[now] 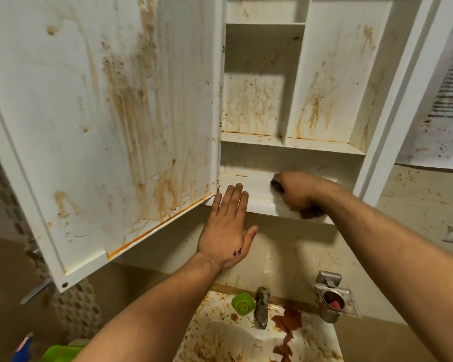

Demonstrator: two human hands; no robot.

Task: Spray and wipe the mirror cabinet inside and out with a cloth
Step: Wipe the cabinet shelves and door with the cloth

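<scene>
R hand (pixel 297 194) curled tight round dark cloth (pixel 277 186), on bottom shelf (pixel 249 184) of mirror cabinet (pixel 324 74). L hand (pixel 226 226) flat, fingers straight, against cabinet's lower front edge, just beside door's bottom corner. Door (pixel 89 113) hangs open to the left, inner face w/ orange-brown streaks; same on back panels. Below: stained sink (pixel 220 335), tap (pixel 261 307), green dish (pixel 243 303).

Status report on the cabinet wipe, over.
Left hand flat, fingers on the cabinet's bottom lip. Right hand grips dark cloth on the bottom shelf. Open door and upper compartments heavily stained. Nothing blocking.
</scene>
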